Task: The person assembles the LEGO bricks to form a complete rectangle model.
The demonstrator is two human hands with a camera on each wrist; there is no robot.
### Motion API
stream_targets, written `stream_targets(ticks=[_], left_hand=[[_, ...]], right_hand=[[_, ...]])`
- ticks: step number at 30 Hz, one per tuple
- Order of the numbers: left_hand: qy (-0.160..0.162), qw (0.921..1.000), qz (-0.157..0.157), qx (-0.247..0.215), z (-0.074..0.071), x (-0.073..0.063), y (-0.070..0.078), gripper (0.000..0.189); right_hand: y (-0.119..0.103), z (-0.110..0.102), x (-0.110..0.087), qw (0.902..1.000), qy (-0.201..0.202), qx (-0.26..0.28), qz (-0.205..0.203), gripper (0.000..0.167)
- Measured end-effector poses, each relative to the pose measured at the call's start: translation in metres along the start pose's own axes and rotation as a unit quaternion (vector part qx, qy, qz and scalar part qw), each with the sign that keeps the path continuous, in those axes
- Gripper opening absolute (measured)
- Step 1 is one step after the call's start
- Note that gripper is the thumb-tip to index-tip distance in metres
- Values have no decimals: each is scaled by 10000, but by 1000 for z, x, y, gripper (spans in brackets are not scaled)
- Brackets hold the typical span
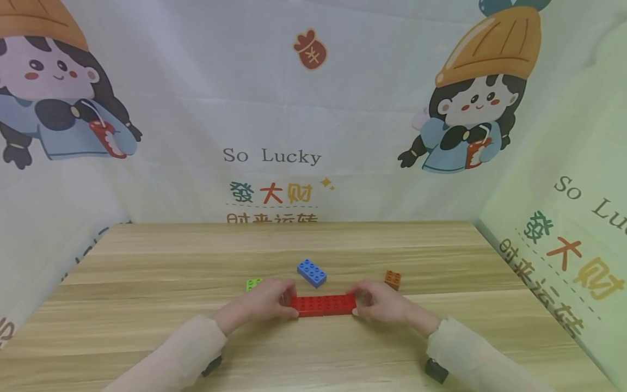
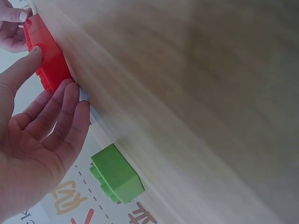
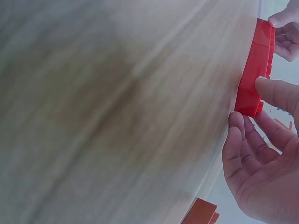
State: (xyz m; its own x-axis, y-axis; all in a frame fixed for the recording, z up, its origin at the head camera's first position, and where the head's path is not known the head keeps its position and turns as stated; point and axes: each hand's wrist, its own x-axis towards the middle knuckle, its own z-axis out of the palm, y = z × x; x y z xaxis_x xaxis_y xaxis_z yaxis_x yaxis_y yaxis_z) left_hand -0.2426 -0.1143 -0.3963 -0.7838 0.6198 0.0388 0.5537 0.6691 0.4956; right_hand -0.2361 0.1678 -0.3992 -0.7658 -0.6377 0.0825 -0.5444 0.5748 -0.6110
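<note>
Two red building bricks lie end to end on the wooden table, studs up, in the head view. My left hand [image 1: 266,300] grips the left red brick [image 1: 308,307] at its outer end, thumb on the near side and fingers on the far side. At the opposite end, my right hand [image 1: 384,302] holds the right red brick [image 1: 339,306] the same way. Between them a thin seam shows where the bricks meet. In the left wrist view, the thumb presses the side of the red brick [image 2: 52,63]; the right wrist view shows the matching grip on its red brick [image 3: 250,88].
Behind the red bricks a blue brick [image 1: 311,273] lies at an angle. A green brick [image 1: 254,283] sits beyond my left hand, partly hidden by it. Past my right hand is an orange-brown brick [image 1: 393,279]. Printed cloth [image 1: 362,136] hangs around the wooden table [image 1: 313,359].
</note>
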Motion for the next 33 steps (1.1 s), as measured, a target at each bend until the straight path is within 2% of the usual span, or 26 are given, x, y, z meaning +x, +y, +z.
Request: stream_targets(ticks=[20, 28, 33], left_hand=[[-25, 10000, -36, -85, 0, 0, 2, 26], [-48, 9999, -15, -148, -1, -1, 1, 38], [-3, 9998, 76, -171, -2, -3, 1, 35]], right_hand=[[0, -1, 0, 10000, -61, 44, 54, 36], [0, -1, 1, 9995, 74, 133, 273, 42], [-2, -4, 8, 9984, 207, 275, 444, 39]])
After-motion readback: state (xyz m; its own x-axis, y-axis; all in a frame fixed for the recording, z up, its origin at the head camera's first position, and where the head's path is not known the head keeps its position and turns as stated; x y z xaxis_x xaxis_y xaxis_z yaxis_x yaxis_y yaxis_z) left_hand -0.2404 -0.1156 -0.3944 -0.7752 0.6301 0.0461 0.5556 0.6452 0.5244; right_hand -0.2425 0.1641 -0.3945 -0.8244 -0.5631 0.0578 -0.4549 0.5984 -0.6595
